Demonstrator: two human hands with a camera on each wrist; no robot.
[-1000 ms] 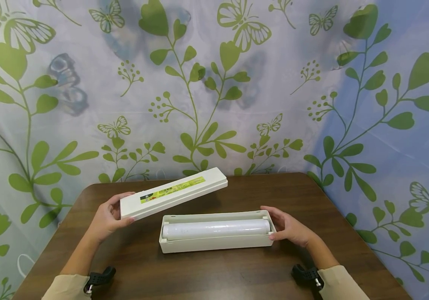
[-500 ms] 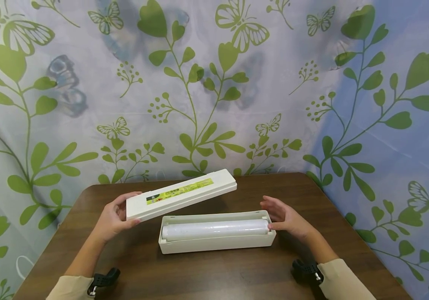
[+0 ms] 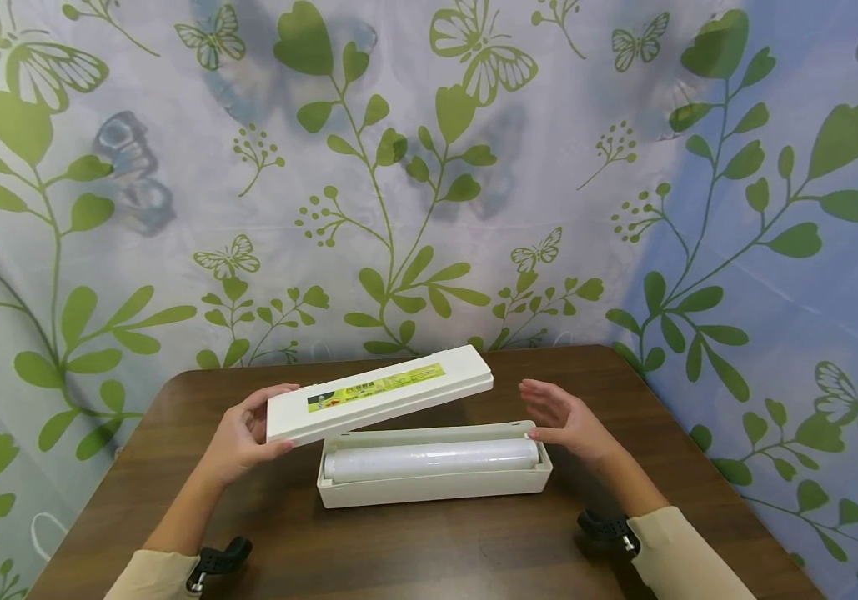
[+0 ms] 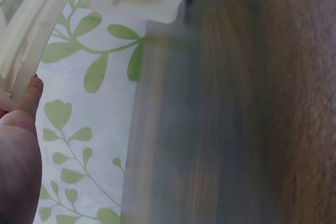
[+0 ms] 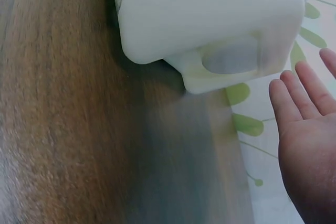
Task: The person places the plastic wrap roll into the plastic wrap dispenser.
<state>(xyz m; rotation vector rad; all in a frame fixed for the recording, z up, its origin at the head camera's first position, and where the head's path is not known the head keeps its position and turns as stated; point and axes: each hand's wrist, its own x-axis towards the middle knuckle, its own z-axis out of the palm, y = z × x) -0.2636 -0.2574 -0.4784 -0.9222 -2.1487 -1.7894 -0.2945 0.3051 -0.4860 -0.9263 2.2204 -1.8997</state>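
Observation:
My left hand [image 3: 237,437] grips the left end of a long white lid [image 3: 383,393] with a yellow-green label, thumb in front and fingers behind. The lid slants up to the right, over the back left of a white cling film box [image 3: 436,490] on the table. Inside the box lies a roll of cling film [image 3: 432,458]. By the box's right end is my right hand [image 3: 567,421], its fingers extended and nothing in its grasp. In the left wrist view the lid's underside [image 4: 37,30] shows beside the hand; the right wrist view shows the box's end [image 5: 210,19] near straight fingers [image 5: 286,103].
The brown wooden table [image 3: 429,550] has its far edge against a curtain [image 3: 413,167] printed with green leaves and butterflies. Black straps [image 3: 222,558] with camera mounts sit on both wrists. A thin white loop [image 3: 46,533] shows left of the table.
My left hand has carried the lid rightward and a little lower, closer over the box. My right hand has let go of the box's right end and risen slightly, fingers straightening.

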